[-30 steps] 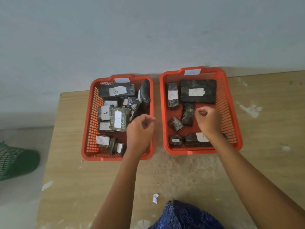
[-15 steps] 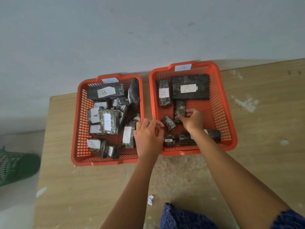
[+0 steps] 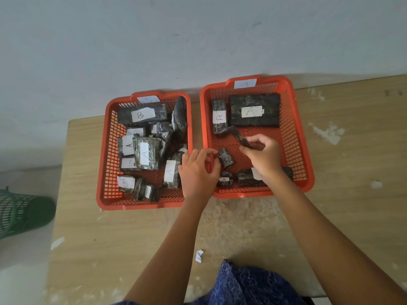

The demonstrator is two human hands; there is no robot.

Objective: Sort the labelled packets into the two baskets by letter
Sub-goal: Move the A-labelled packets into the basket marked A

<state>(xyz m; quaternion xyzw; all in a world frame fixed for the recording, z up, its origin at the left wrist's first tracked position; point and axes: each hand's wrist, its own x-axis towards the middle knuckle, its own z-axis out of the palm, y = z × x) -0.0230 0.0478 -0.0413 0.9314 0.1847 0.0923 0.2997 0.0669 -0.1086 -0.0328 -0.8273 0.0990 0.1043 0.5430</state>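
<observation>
We see two orange baskets side by side on the wooden table (image 3: 343, 216) — the left basket (image 3: 103, 172) is crowded with dark packets labelled A and B, the right basket (image 3: 297, 137) has fewer, those we can read labelled A. The right hand (image 3: 263, 158) pinches a slim dark packet (image 3: 239, 137) between its fingertips, lifted and tilted above the basket floor. The left hand (image 3: 198, 172) rests over the gap between the baskets; its curled fingers touch a small wrapped packet (image 3: 225, 158) in the right basket — whether they grip it we cannot tell.
</observation>
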